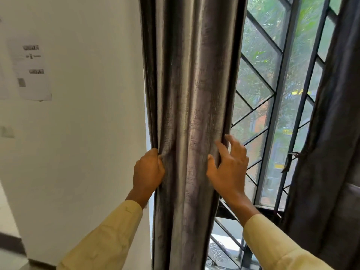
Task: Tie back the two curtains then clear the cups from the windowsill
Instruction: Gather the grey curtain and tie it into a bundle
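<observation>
**Room setting.** The window [253, 45] was fitted with a black metal grille [273, 93] of crossed diagonal bars. Daylight entered through it, and green foliage [269, 12] showed outside. Left of the window ran a plain white wall [93, 98] carrying a printed sheet of paper [31, 69], its text blurred. Farther left and lower was a pale switch plate [7, 131]. A dark skirting board [11, 241] met the light floor [9, 259] below.

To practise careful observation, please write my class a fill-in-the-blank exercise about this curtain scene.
The left hand grips the shiny grey gathered curtain at its ___ edge.
The right hand touches that curtain's ___ side.
On the plain white wall hangs a white printed sheet of ___.
Missing words: left; right; paper.
</observation>
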